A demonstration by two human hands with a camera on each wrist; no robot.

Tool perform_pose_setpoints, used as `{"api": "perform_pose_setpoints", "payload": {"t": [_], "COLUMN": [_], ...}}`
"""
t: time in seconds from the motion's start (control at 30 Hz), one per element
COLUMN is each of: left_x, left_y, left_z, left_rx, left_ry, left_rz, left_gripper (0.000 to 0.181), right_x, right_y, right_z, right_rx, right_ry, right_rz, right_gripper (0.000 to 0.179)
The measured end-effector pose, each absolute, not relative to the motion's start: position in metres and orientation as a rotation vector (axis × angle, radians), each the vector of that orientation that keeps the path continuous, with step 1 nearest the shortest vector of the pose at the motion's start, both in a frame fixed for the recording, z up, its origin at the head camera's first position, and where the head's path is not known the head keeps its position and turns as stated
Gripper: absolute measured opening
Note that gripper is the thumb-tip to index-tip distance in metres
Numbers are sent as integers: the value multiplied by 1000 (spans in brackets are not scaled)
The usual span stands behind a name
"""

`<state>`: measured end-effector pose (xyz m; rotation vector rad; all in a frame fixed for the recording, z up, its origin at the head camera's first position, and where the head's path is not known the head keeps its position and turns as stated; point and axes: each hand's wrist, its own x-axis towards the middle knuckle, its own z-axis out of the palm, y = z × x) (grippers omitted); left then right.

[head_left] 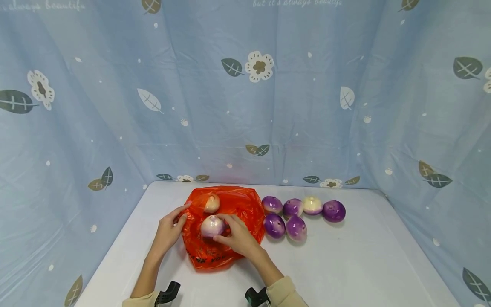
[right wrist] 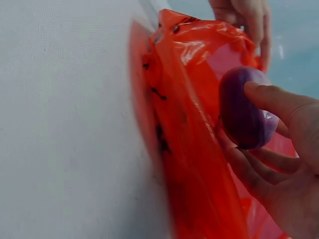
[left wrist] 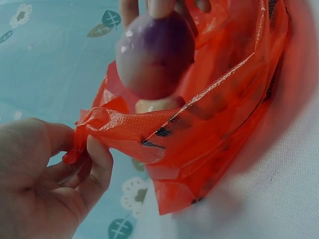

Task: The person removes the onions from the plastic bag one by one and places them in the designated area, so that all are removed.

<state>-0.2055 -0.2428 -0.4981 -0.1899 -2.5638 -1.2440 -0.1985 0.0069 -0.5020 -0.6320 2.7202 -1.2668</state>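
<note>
A red plastic bag (head_left: 247,213) with black lettering lies on the white table, its mouth held up at the left. My left hand (head_left: 168,230) pinches the bag's left edge between thumb and fingers, as the left wrist view shows closely. In my right hand (head_left: 242,238) is a purple-and-white onion (head_left: 212,227), gripped between thumb and fingertips over the bag's opening. Farther back, a pale onion (head_left: 212,204) sits in the bag, partly behind the red film. In the left wrist view its light top (left wrist: 158,105) shows just below the held onion.
Right of the bag, several onions stand close together on the table (head_left: 356,256): mostly purple ones (head_left: 296,229), plus a pale yellow one (head_left: 312,205) in the back row. A blue patterned curtain (head_left: 307,111) hangs behind the table and along both sides.
</note>
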Motion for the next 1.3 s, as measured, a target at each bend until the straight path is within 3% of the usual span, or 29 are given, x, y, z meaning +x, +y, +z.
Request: {"api": "perform_pose_setpoints", "payload": {"t": [0.4, 1.3], "left_x": [-205, -206], "left_y": [-244, -240], "left_z": [-499, -497], "left_rx": [-183, -175], "left_ry": [-2570, -2581], "left_rz": [-1241, -1269], "left_gripper": [36, 36], "right_x": [-187, -162], "right_y": [47, 162], "right_z": [-497, -471], "right_rx": [-741, -681], "right_ry": [2817, 3034], "right_rz": [-1302, -1359], "right_gripper": [62, 66]}}
